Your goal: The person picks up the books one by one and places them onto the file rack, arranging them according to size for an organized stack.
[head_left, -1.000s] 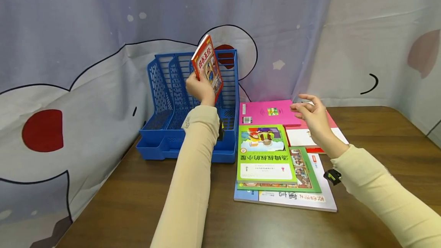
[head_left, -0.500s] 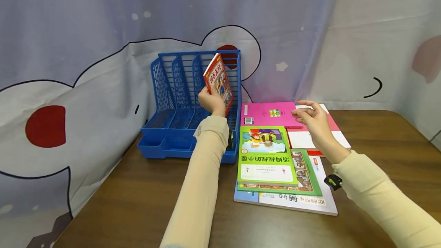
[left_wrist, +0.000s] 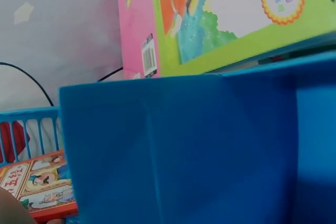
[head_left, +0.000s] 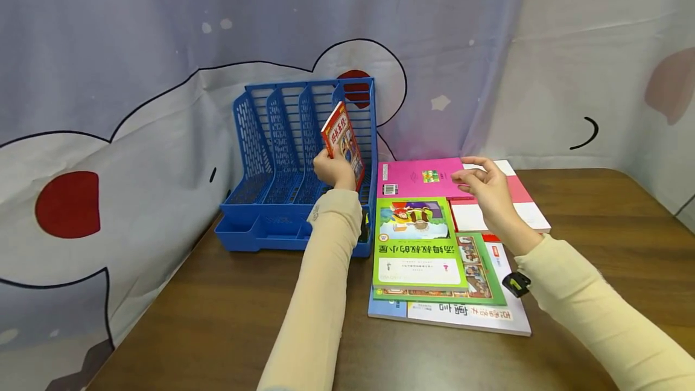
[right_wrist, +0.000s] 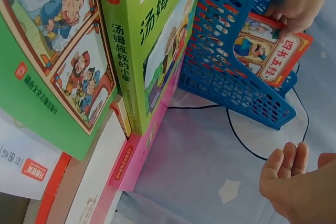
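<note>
My left hand (head_left: 335,169) grips a red book (head_left: 347,137) with a cartoon cover, thumb on its front. The book stands upright and slightly tilted, partly inside the rightmost compartment of a blue file rack (head_left: 238,239). In the left wrist view the rack's blue wall (left_wrist: 220,145) hides much, with part of the red book (left_wrist: 50,184) at lower left. My right hand (head_left: 488,195) hovers over the pile of books, fingers loosely bent, holding nothing. Below it lie a magenta book (head_left: 402,183) and a pink-and-white book (head_left: 529,213).
A lime-green book (head_left: 418,261) lies on a darker green book (head_left: 494,288), with a white-and-blue book (head_left: 472,318) beneath. They sit right of the rack on the brown table (head_left: 228,318). A patterned curtain (head_left: 461,47) hangs behind.
My left hand has moved right and down, bringing the red book lower into the rack's rightmost compartment. My right hand has barely moved, staying above the books.
</note>
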A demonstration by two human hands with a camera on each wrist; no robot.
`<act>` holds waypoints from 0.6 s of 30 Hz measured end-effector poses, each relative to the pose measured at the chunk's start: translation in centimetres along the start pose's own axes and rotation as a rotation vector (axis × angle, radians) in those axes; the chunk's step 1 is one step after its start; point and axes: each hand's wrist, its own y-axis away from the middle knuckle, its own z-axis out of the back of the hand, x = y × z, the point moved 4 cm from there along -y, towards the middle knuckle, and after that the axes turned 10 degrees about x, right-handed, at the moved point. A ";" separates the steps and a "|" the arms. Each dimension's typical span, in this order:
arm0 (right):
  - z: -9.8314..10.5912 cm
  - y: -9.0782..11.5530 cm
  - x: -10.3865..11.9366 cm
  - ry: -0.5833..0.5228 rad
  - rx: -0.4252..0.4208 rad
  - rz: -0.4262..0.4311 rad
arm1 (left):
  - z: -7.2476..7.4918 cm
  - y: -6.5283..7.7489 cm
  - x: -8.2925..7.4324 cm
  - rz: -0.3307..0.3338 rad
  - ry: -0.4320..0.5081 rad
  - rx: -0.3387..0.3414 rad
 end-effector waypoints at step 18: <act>-0.8 -0.2 -0.3 0.061 0.062 -0.069 | 0.2 -0.1 1.3 0.079 -0.027 0.045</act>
